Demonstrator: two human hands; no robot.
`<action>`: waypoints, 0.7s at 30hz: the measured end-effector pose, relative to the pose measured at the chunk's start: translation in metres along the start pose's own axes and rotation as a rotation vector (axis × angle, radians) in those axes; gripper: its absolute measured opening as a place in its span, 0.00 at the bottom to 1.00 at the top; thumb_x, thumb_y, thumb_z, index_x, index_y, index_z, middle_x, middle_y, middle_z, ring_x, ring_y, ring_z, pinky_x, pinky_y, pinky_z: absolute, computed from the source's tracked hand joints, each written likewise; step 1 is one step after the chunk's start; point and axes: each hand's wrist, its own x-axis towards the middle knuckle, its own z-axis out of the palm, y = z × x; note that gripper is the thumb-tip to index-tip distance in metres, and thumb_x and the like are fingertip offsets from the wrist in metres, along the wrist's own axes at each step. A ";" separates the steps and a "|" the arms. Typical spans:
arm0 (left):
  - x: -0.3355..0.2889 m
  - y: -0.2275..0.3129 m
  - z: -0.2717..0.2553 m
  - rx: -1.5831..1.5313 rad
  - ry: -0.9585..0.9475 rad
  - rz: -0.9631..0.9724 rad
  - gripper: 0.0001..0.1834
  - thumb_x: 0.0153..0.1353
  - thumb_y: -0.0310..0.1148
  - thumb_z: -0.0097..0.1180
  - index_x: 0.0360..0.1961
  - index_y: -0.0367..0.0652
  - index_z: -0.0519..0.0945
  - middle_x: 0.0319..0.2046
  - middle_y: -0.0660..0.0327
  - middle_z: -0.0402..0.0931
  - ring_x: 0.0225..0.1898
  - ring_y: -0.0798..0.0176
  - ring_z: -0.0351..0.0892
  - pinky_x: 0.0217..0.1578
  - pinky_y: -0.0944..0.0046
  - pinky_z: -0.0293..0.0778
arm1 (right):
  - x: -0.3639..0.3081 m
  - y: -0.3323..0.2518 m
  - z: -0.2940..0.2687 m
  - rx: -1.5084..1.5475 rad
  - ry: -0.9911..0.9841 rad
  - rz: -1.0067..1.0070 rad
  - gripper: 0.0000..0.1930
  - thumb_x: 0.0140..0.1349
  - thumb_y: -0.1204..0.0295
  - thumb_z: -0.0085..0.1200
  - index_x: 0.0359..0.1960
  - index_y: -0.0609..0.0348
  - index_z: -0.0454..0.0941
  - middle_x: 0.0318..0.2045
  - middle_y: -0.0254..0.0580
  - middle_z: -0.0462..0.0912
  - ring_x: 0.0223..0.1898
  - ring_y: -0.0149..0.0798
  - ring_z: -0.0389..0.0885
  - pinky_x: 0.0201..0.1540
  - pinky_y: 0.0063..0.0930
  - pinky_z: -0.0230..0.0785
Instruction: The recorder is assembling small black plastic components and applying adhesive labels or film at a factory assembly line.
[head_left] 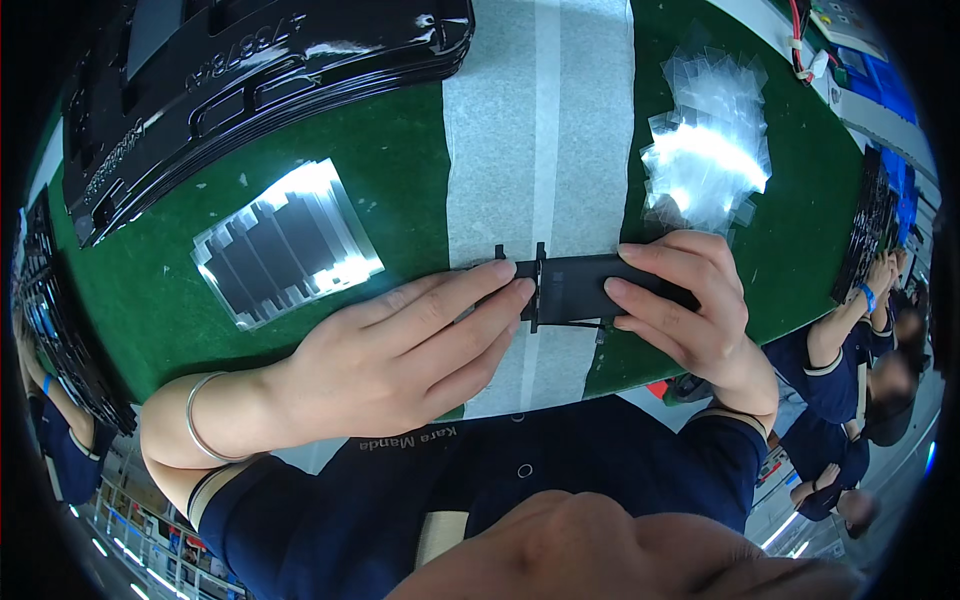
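Above a pale strip (490,130) on the green table, I hold a flat black rectangular part (575,287) in both hands. My left hand (420,350) is closed on its left end, fingertips pressed against a thin black crosspiece (540,285) that stands out across the part. The fingers of my right hand (695,300) grip the right end, thumb and fingers on its two long sides. A short dark wire (580,325) with a small tip runs along the near side. My left fingers hide the part's left end.
Glossy black moulded trays (290,70) are stacked at the far left. Clear film sheets with dark strips (285,245) lie left of the pale strip; a loose pile of clear films (710,150) lies right. Co-workers (850,370) stand at the right beside more black trays (865,225).
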 end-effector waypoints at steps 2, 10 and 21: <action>0.000 0.000 0.000 -0.033 0.009 -0.001 0.11 0.47 0.24 0.55 0.34 0.33 0.78 0.47 0.50 0.73 0.51 0.51 0.71 0.45 0.61 0.77 | -0.001 0.000 0.000 0.000 0.001 -0.003 0.20 0.35 0.71 0.64 0.37 0.58 0.83 0.42 0.43 0.77 0.39 0.41 0.71 0.38 0.29 0.69; 0.001 0.000 0.000 -0.053 0.000 -0.012 0.11 0.47 0.24 0.54 0.35 0.33 0.78 0.46 0.50 0.73 0.51 0.51 0.71 0.45 0.62 0.77 | 0.000 0.001 0.000 -0.008 0.005 -0.011 0.20 0.35 0.71 0.64 0.36 0.58 0.83 0.42 0.43 0.77 0.39 0.41 0.72 0.38 0.28 0.69; 0.002 -0.002 -0.001 -0.022 0.010 0.009 0.11 0.47 0.24 0.55 0.34 0.34 0.78 0.46 0.51 0.73 0.51 0.51 0.71 0.44 0.62 0.77 | 0.002 0.000 -0.002 -0.013 0.000 0.006 0.21 0.34 0.71 0.64 0.37 0.58 0.83 0.41 0.43 0.77 0.39 0.41 0.72 0.38 0.28 0.70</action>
